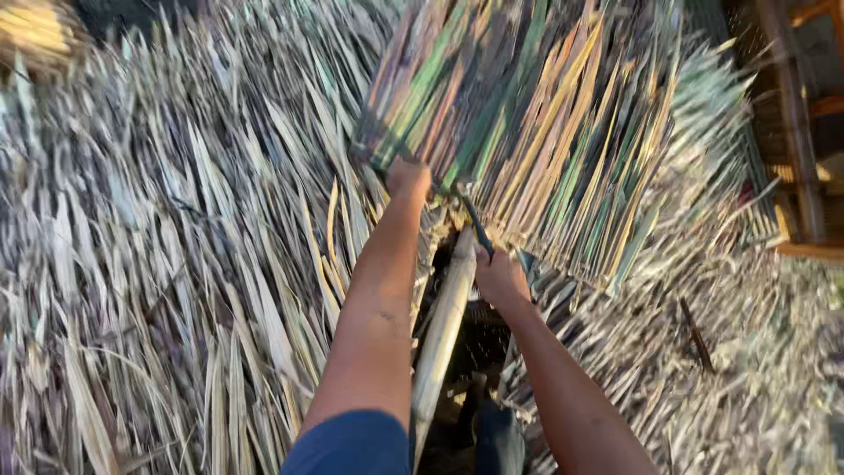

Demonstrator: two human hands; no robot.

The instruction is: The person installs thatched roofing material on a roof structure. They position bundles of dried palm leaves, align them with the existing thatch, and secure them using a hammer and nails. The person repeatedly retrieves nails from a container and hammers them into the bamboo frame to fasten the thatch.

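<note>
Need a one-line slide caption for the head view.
Left hand grips a fresh green-yellow leaf panel, right hand pulls a dark tie strip beside a pole.

We found open room only in the dark gap [466, 352] beside the bamboo pole [442, 330]; dry thatch [176, 264] and the green leaf panel [527, 123] blocked elsewhere.

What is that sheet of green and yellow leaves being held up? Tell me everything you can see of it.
The leaf panel looks like a thatch sheet: long narrow palm-like leaves laid side by side, green, yellow and purplish, fresher than the grey dried thatch around it. It lies tilted, its leaf tips fanning toward the lower right. The left hand grips its lower left edge. The right hand holds a dark strip running up to that edge, beside a pale pole. The picture is blurred there.
</note>
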